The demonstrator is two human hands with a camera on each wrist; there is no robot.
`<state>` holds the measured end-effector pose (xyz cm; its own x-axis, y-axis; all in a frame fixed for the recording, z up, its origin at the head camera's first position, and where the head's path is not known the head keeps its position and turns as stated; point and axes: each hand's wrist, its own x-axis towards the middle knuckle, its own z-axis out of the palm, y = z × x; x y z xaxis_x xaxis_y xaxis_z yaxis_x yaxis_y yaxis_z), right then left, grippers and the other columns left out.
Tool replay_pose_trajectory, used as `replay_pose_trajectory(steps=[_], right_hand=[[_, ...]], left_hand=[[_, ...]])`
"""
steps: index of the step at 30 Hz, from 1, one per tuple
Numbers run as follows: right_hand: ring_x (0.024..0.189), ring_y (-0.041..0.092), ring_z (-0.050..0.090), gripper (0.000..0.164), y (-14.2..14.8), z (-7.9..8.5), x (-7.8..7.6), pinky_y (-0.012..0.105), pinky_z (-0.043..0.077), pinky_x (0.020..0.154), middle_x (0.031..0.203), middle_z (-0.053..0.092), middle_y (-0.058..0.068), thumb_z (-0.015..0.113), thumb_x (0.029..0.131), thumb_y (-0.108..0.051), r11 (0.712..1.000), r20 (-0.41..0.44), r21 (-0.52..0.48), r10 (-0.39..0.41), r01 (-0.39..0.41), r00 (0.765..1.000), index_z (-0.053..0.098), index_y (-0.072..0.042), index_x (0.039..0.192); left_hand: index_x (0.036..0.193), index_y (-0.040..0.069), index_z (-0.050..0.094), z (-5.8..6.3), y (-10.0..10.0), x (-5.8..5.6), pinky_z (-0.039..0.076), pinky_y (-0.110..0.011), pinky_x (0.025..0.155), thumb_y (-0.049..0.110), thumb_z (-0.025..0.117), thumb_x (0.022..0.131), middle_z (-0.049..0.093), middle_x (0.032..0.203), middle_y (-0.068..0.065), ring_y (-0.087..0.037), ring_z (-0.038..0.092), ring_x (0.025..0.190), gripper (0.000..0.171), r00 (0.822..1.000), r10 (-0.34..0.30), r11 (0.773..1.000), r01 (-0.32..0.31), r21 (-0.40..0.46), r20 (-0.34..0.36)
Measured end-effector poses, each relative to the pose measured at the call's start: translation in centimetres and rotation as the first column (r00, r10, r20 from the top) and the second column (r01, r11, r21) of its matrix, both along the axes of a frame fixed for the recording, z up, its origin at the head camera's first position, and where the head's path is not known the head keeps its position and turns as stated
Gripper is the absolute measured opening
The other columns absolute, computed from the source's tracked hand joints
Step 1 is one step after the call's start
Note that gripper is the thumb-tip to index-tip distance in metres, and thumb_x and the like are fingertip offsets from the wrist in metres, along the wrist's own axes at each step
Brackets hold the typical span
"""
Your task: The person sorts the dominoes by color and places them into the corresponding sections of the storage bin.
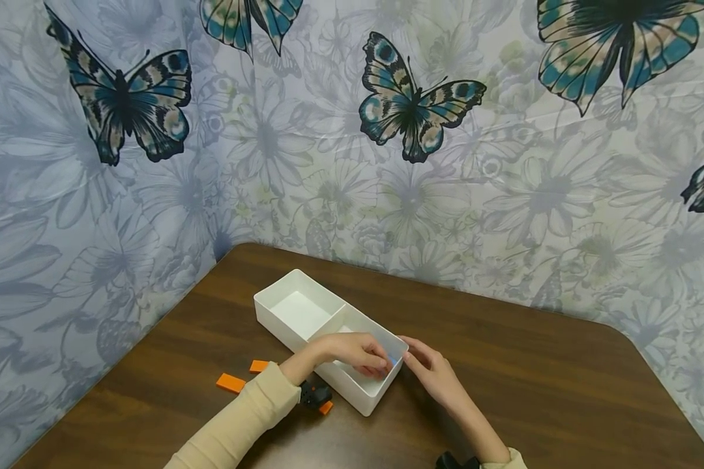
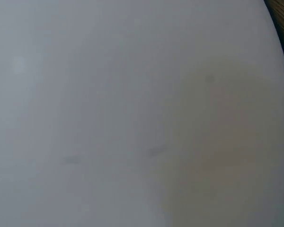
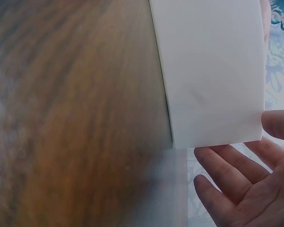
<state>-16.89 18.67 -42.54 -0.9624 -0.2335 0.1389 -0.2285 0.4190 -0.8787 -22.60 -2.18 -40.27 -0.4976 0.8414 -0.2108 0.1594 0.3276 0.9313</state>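
Head view: two flat, rectangular orange pieces point(image 1: 230, 383) lie on the brown wood-grain table point(image 1: 563, 391), left of an open white rectangular box point(image 1: 349, 389) with two compartments. The left hand point(image 1: 358, 350) reaches down into the box's right compartment, fingers curled; whether they grip anything, I cannot tell. A small blue item point(image 1: 393, 360) shows just beside them, inside the box's end wall. Outside that end, the right hand point(image 1: 437, 374), thumb and fingers apart, touches the box.

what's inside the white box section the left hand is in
The left hand is inside that section, with something blue showing past it. The hand covers part of the inside; what the blue thing is can't be told.
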Motion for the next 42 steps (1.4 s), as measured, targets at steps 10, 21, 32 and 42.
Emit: replay_pose_trajectory(steps=[10, 21, 32, 42], right_hand=[[0.103, 0.025, 0.058, 0.037, 0.0, 0.1, 0.1, 0.043, 0.045, 0.085, 0.111, 0.064, 0.01, 0.056, 0.095, -0.021, 1.0, 0.004, -0.004, 0.0, 0.0, 1.0, 0.055, -0.007, 0.13], [0.103, 0.022, 0.059, 0.034, 0.1, 0.3, -0.4, 0.037, 0.045, 0.087, 0.114, 0.063, 0.009, 0.058, 0.094, -0.016, 0.999, -0.022, 0.013, -0.03, 0.03, 0.999, 0.059, -0.008, 0.127], [0.106, 0.022, 0.057, 0.034, 0.1, 0.1, -0.1, 0.038, 0.044, 0.089, 0.118, 0.061, 0.008, 0.059, 0.094, -0.017, 1.0, -0.003, 0.007, -0.027, 0.027, 1.0, 0.059, -0.008, 0.127], [0.108, 0.022, 0.056, 0.036, 0.1, 0.2, -0.1, 0.036, 0.044, 0.09, 0.119, 0.061, 0.008, 0.058, 0.094, -0.018, 1.0, 0.003, -0.02, -0.014, 0.014, 1.0, 0.057, -0.009, 0.128]], left_hand=[[0.115, -0.008, 0.06, 1.6, -0.7, 0.4, 0.051, -0.033, 0.082, 0.007, 0.048, 0.098, 0.063, 0.11, -0.015, -0.028, 0.062, 0.1, 0.026, 0.996, 0.015, 0.998, -0.01, 0.06, -0.089], [0.125, 0.005, 0.058, 5.8, -6.5, 1.5, 0.045, -0.028, 0.089, 0.016, 0.052, 0.098, 0.062, 0.117, -0.003, -0.013, 0.058, 0.107, 0.03, 0.948, 0.085, 0.985, -0.034, 0.166, -0.306], [0.127, -0.003, 0.055, 3.8, -15.0, 2.9, 0.047, -0.029, 0.088, 0.01, 0.059, 0.093, 0.06, 0.12, -0.016, -0.031, 0.056, 0.11, 0.036, 0.92, 0.268, 0.954, -0.214, 0.207, -0.284], [0.127, -0.014, 0.048, -1.3, -21.2, 1.5, 0.049, -0.033, 0.085, 0.008, 0.064, 0.089, 0.053, 0.122, -0.03, -0.042, 0.05, 0.112, 0.047, 0.944, 0.245, 0.963, -0.21, 0.172, -0.22]])
